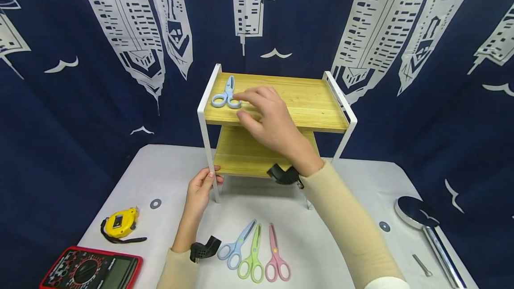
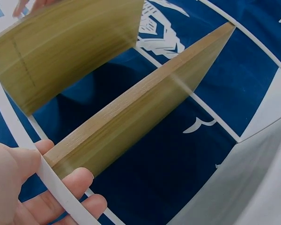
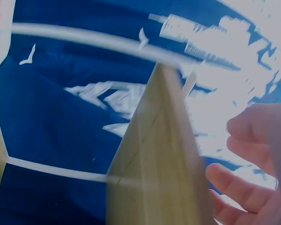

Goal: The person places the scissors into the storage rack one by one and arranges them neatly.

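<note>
Nearest the camera, three pairs of scissors lie fanned on the white bench [image 1: 345, 182]: blue scissors [image 1: 237, 249], green scissors [image 1: 253, 258] and pink scissors [image 1: 275, 258], handles toward the person, so each can be picked up by its loops. Behind them stands a two-tier wooden rack [image 1: 313, 101] with a white frame. A light-blue pair of scissors [image 1: 225, 94] lies flat on the left end of its top shelf, blades pointing away. The left hand [image 1: 201, 186] curls round the rack's front left leg at the level of the lower shelf, apparently to steady the rack; the left wrist view shows fingers [image 2: 79, 180] wrapped on the white bar. The right hand [image 1: 269, 117] reaches over the top shelf with arm extended, palm down, fingers loosely spread and holding nothing, fingertips just beside the scissors' handle loops. At the bench's left edge lie a yellow tape measure [image 1: 120, 223] and a red multimeter [image 1: 92, 270].
</note>
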`<state>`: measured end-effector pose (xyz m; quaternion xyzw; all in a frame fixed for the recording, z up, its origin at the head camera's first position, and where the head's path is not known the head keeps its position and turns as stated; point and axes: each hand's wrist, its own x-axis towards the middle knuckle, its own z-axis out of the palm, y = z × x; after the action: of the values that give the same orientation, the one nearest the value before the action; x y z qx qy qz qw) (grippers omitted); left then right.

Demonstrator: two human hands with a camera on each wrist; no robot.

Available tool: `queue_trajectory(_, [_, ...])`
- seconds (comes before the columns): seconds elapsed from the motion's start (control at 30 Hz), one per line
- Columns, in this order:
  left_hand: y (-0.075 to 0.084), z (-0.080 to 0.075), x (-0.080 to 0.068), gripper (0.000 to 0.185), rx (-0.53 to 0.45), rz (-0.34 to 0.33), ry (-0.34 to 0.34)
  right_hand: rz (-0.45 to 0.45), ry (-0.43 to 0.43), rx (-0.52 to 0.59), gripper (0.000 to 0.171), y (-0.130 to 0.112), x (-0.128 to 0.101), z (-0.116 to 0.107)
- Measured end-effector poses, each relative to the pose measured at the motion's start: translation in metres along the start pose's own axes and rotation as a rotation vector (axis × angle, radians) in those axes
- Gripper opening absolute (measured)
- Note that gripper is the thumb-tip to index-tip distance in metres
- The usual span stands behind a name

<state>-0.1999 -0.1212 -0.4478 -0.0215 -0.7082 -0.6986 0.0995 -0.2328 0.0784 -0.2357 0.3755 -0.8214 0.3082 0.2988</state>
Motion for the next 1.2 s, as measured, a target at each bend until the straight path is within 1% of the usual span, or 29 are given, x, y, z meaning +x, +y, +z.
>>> queue_trajectory(0.07, [0.000, 0.001, 0.000, 0.030, -0.006, 0.001, -0.006, -0.094, 0.084, 0.045, 0.026, -0.002, -0.027, -0.003])
queue_trajectory(0.13, [-0.001, 0.002, 0.001, 0.030, -0.009, -0.001, -0.005, -0.163, 0.125, 0.068, 0.023, -0.004, -0.057, -0.003])
queue_trajectory(0.2, [-0.001, 0.002, 0.001, 0.030, -0.002, 0.000, 0.003, -0.202, 0.126, 0.074, 0.022, -0.004, -0.090, 0.000])
queue_trajectory(0.27, [-0.002, 0.001, 0.001, 0.030, 0.012, 0.000, 0.010, -0.194, 0.084, 0.065, 0.021, -0.004, -0.127, 0.007])
queue_trajectory(0.37, [-0.001, 0.000, 0.000, 0.030, 0.024, -0.002, 0.014, -0.107, -0.033, 0.044, 0.022, -0.002, -0.182, 0.022])
queue_trajectory(0.47, [-0.001, -0.001, 0.000, 0.030, 0.026, 0.001, 0.013, 0.041, -0.174, 0.043, 0.032, -0.001, -0.232, 0.035])
queue_trajectory(0.53, [0.000, -0.002, 0.001, 0.030, 0.022, 0.006, 0.014, 0.133, -0.246, 0.065, 0.035, -0.001, -0.259, 0.041])
queue_trajectory(0.6, [0.000, -0.002, 0.001, 0.031, 0.014, 0.008, 0.011, 0.222, -0.304, 0.095, 0.034, -0.001, -0.280, 0.045])
queue_trajectory(0.67, [0.000, -0.003, 0.001, 0.031, 0.002, 0.011, 0.005, 0.290, -0.333, 0.117, 0.033, -0.001, -0.296, 0.049])
queue_trajectory(0.73, [0.000, -0.003, 0.000, 0.031, -0.013, 0.012, 0.000, 0.358, -0.367, 0.125, 0.029, -0.002, -0.306, 0.052])
queue_trajectory(0.83, [0.000, -0.001, 0.000, 0.031, -0.026, 0.017, -0.001, 0.452, -0.420, 0.126, 0.026, 0.000, -0.315, 0.057])
queue_trajectory(0.9, [-0.001, 0.000, -0.001, 0.031, -0.030, 0.013, -0.001, 0.495, -0.456, 0.120, 0.027, 0.002, -0.318, 0.059])
queue_trajectory(1.0, [-0.002, 0.001, -0.002, 0.031, -0.024, 0.003, -0.003, 0.503, -0.468, 0.107, 0.030, 0.004, -0.322, 0.063])
queue_trajectory(1.07, [-0.003, 0.002, -0.002, 0.030, -0.020, -0.005, -0.001, 0.484, -0.452, 0.095, 0.031, 0.005, -0.324, 0.065])
queue_trajectory(1.2, [-0.002, 0.003, -0.002, 0.030, -0.011, 0.007, 0.003, 0.450, -0.420, 0.056, 0.028, 0.004, -0.324, 0.066])
